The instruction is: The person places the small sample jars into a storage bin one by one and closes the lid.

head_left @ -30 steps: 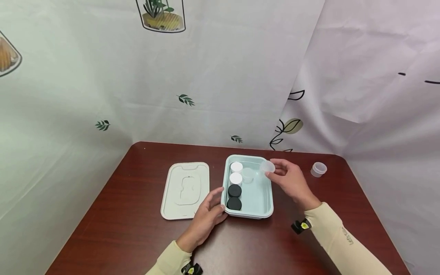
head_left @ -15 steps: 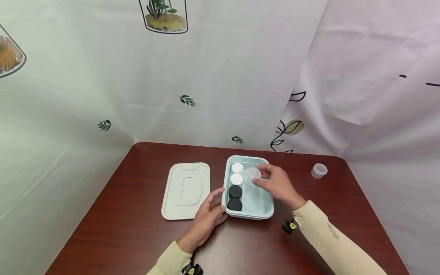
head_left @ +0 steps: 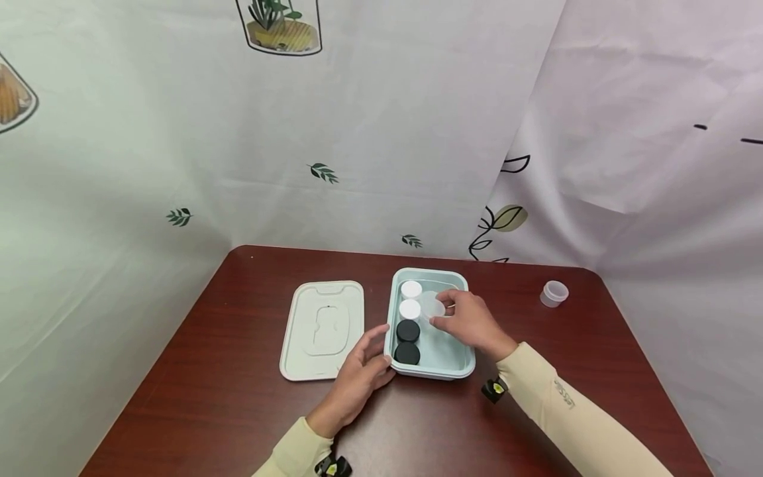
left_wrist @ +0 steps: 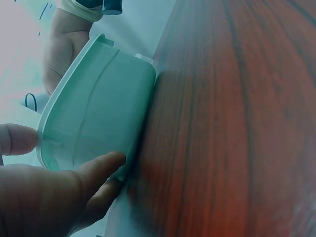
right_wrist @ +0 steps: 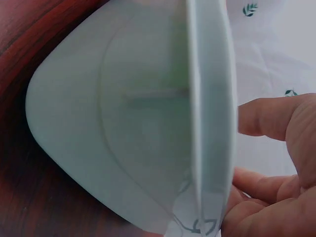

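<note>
My right hand point(head_left: 471, 321) reaches over the pale blue plastic container point(head_left: 444, 354) and pinches a small translucent cup point(head_left: 432, 303) between thumb and fingers. Held beside the upper white round item, the cup overlaps the spot where another clear cup stands inside. Along the container's left side sit two white round items point(head_left: 410, 309) and two black ones point(head_left: 408, 331). My left hand point(head_left: 354, 384) rests against the container's near left corner with fairly straight fingers. In the left wrist view, the fingers point(left_wrist: 103, 168) touch the outer wall and one fingertip meets the rim.
A flat off-white lid point(head_left: 322, 331) lies left of the container, close to my left hand. Another small translucent cup point(head_left: 554, 293) stands at the table's right rear. The brown table point(head_left: 238, 411) ends at a printed cloth backdrop point(head_left: 369, 132).
My right hand has carried the cup leftward and down, from the container's right rim to over the other clear cup. The left hand has stayed at the corner.
</note>
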Motion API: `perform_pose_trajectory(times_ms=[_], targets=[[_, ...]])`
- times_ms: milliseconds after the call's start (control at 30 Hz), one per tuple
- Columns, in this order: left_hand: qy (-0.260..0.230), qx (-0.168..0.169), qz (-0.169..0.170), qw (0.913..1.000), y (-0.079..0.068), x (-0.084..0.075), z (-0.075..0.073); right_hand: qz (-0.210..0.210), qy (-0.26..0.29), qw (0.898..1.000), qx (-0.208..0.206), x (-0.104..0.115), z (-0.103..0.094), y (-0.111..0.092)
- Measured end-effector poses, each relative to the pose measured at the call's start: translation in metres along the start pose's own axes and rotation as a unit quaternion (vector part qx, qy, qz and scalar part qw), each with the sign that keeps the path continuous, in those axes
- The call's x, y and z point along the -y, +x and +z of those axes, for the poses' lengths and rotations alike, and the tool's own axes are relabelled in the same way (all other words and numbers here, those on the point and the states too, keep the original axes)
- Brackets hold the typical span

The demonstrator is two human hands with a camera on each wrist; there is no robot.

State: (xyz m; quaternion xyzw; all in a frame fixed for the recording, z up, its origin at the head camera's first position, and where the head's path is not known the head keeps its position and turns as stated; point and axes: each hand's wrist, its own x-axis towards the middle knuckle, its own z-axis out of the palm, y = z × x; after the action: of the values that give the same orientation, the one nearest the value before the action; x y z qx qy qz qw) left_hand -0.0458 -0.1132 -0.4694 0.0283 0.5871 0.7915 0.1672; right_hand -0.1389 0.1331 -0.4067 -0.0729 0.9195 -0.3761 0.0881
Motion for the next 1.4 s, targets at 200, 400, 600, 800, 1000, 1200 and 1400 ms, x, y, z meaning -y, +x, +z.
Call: perform_pose_trajectory(times_ms=[200, 400, 600, 800, 1000, 1200, 1400], targets=[[0.004, 0.002, 0.004, 1.0, 0.0, 0.0, -0.001, -0.013, -0.05, 0.999, 0.013, 0.006, 0.002, 0.004], [0.006, 0.002, 0.004, 1.0, 0.0, 0.0, -0.001, -0.019, -0.091, 0.995, 0.018, 0.008, 0.006, 0.008], [0.008, 0.0, 0.004, 1.0, 0.0, 0.0, -0.001, -0.008, -0.12, 0.992, 0.023, 0.011, 0.012, 0.009], [0.003, 0.0, 0.001, 1.0, -0.001, -0.001, 0.001, -0.036, -0.167, 0.985, 0.011, 0.013, 0.019, 0.009], [0.0, 0.003, 0.005, 1.0, -0.001, 0.0, 0.002, -0.045, -0.177, 0.983, 0.01, 0.014, 0.021, 0.009], [0.003, 0.005, 0.003, 1.0, 0.0, 0.001, 0.002, -0.04, -0.174, 0.984, 0.003, 0.014, 0.02, 0.009], [0.004, 0.003, -0.001, 1.0, 0.001, 0.0, 0.004, -0.035, -0.174, 0.984, 0.003, 0.014, 0.019, 0.007]])
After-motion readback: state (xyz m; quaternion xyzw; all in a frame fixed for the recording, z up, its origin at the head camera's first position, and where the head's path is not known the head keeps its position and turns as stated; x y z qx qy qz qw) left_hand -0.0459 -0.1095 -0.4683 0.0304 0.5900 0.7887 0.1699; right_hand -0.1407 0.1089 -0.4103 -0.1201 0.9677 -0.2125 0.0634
